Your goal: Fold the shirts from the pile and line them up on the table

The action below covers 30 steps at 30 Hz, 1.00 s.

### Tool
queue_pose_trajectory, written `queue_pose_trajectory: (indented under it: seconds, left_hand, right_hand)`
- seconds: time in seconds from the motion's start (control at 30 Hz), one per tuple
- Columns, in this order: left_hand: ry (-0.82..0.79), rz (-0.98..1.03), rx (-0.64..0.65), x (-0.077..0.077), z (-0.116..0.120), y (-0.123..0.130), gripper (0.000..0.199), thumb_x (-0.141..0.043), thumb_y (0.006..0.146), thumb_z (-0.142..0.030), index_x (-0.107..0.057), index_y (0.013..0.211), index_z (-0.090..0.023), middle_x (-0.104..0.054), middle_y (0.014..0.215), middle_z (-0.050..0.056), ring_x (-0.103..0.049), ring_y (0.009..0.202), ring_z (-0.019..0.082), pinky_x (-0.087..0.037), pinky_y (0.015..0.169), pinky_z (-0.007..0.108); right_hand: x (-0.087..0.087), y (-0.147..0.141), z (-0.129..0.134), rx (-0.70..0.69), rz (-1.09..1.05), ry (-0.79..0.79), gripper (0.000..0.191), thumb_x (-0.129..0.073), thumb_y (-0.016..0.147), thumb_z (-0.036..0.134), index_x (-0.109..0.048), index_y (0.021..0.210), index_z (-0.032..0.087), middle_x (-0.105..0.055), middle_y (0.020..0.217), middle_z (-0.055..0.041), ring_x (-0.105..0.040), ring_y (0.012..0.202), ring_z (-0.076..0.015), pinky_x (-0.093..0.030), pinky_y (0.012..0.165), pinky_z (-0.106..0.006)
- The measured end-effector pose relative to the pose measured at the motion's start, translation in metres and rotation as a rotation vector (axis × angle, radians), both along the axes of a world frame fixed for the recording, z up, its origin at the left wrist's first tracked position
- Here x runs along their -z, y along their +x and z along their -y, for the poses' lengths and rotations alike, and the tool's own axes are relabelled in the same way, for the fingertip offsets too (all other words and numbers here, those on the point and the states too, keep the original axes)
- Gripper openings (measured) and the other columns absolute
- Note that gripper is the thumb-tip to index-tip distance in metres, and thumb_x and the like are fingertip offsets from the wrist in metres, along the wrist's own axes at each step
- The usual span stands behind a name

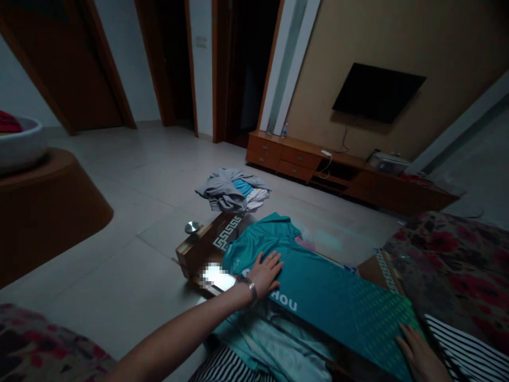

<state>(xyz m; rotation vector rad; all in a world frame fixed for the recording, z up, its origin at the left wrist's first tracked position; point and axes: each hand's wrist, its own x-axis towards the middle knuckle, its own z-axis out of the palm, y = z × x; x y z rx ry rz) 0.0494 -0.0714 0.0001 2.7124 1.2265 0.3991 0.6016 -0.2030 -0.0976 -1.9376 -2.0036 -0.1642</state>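
A teal jersey (318,286) with white lettering lies spread flat on a low wooden table (199,254). My left hand (264,276), with a metal bangle (250,291) on its wrist, rests palm down on the jersey with fingers apart. At the lower right, my right hand (417,355) presses flat on the green-dotted part of the jersey, holding nothing. Paler teal fabric (274,345) lies beneath and in front of the jersey. A blurred bright patch (214,277) sits on the table next to my left hand.
A heap of grey clothes (233,190) lies on the tiled floor beyond the table, near a small metal disc (191,227). Floral cushions (449,260) lie to the right. A wooden TV cabinet (302,159) stands against the far wall.
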Motion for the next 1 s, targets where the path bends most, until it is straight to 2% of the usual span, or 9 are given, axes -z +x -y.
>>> queue_pose_trajectory:
  seconds: [0.07, 0.17, 0.27, 0.33, 0.47, 0.57, 0.7, 0.87, 1.0]
  left_hand:
    - [0.036, 0.021, -0.155, -0.001, 0.013, -0.027, 0.054, -0.044, 0.092, -0.046, -0.04, 0.14, -0.021, -0.031, 0.153, 0.009, -0.021, 0.142, 0.025, -0.014, 0.113, 0.054]
    - [0.032, 0.028, -0.366, 0.001, 0.024, -0.068, 0.049, -0.044, 0.093, -0.045, -0.045, 0.135, -0.021, -0.039, 0.148, 0.01, -0.03, 0.139, 0.026, -0.017, 0.112, 0.054]
    - [0.063, 0.081, -0.531, -0.003, 0.023, -0.101, 0.042, -0.039, 0.096, -0.038, -0.047, 0.133, -0.02, -0.045, 0.144, 0.01, -0.036, 0.134, 0.024, -0.022, 0.11, 0.05]
    - [0.082, 0.136, -0.686, -0.01, 0.017, -0.115, 0.038, -0.035, 0.097, -0.034, -0.05, 0.128, -0.018, -0.053, 0.135, 0.011, -0.043, 0.127, 0.024, -0.03, 0.104, 0.046]
    - [0.028, 0.088, -0.912, -0.023, 0.001, -0.116, 0.037, -0.043, 0.092, -0.042, -0.059, 0.109, -0.013, -0.06, 0.11, 0.015, -0.051, 0.106, 0.029, -0.038, 0.089, 0.044]
    - [0.013, 0.004, -0.905, -0.023, -0.013, -0.103, 0.028, -0.051, 0.088, -0.039, -0.06, 0.096, -0.013, -0.058, 0.106, 0.015, -0.049, 0.105, 0.032, -0.038, 0.088, 0.044]
    - [-0.048, 0.032, -0.869, -0.02, -0.026, -0.094, 0.019, -0.045, 0.091, -0.03, -0.056, 0.096, -0.015, -0.061, 0.104, 0.014, -0.054, 0.104, 0.029, -0.041, 0.087, 0.038]
    - [-0.211, 0.087, -0.886, -0.025, -0.033, -0.105, 0.023, -0.04, 0.094, -0.033, -0.047, 0.11, -0.018, -0.068, 0.094, 0.008, -0.065, 0.086, 0.023, -0.045, 0.068, 0.029]
    - [-0.172, -0.064, -0.864, -0.026, -0.028, -0.114, 0.028, -0.043, 0.093, -0.037, -0.046, 0.113, -0.018, -0.069, 0.091, 0.01, -0.067, 0.086, 0.028, -0.046, 0.066, 0.032]
  right_hand:
    - [-0.011, -0.028, -0.013, -0.018, 0.036, 0.047, 0.055, -0.033, 0.083, 0.057, -0.068, 0.099, 0.017, -0.065, 0.114, -0.0147, -0.056, 0.115, -0.0342, -0.046, 0.097, -0.052]
    - [-0.032, -0.102, -0.042, -0.072, 0.034, 0.06, 0.057, -0.034, 0.089, 0.053, -0.059, 0.122, 0.014, -0.056, 0.13, -0.0147, -0.047, 0.127, -0.0321, -0.041, 0.103, -0.05]
    - [-0.048, -0.171, -0.068, -0.219, 0.027, 0.006, 0.053, -0.034, 0.092, 0.049, -0.054, 0.13, 0.017, -0.049, 0.139, -0.0119, -0.041, 0.132, -0.029, -0.038, 0.106, -0.048]
    - [-0.05, -0.191, -0.078, -0.257, 0.039, 0.004, 0.051, -0.035, 0.094, 0.048, -0.053, 0.13, 0.017, -0.048, 0.14, -0.012, -0.04, 0.132, -0.0289, -0.038, 0.106, -0.048]
    - [-0.038, -0.164, -0.075, -0.162, 0.062, 0.061, 0.056, -0.032, 0.094, 0.051, -0.055, 0.128, 0.014, -0.052, 0.136, -0.0142, -0.041, 0.132, -0.0301, -0.038, 0.105, -0.049]
    - [-0.024, -0.117, -0.062, -0.013, 0.087, 0.099, 0.064, -0.026, 0.092, 0.055, -0.057, 0.125, 0.009, -0.053, 0.133, -0.018, -0.04, 0.131, -0.0328, -0.037, 0.105, -0.05]
    - [-0.007, -0.072, -0.044, 0.128, 0.094, 0.072, 0.075, -0.019, 0.09, 0.059, -0.06, 0.12, 0.004, -0.054, 0.129, -0.0229, -0.046, 0.126, -0.036, -0.038, 0.103, -0.051]
    - [0.005, -0.06, -0.036, 0.168, 0.072, 0.039, 0.072, -0.021, 0.09, 0.057, -0.057, 0.125, 0.006, -0.05, 0.134, -0.0209, -0.044, 0.128, -0.0336, -0.037, 0.105, -0.05]
    - [0.002, -0.061, -0.032, 0.165, 0.065, 0.017, 0.069, -0.02, 0.091, 0.055, -0.054, 0.129, 0.008, -0.048, 0.137, -0.0192, -0.041, 0.13, -0.0321, -0.036, 0.105, -0.049]
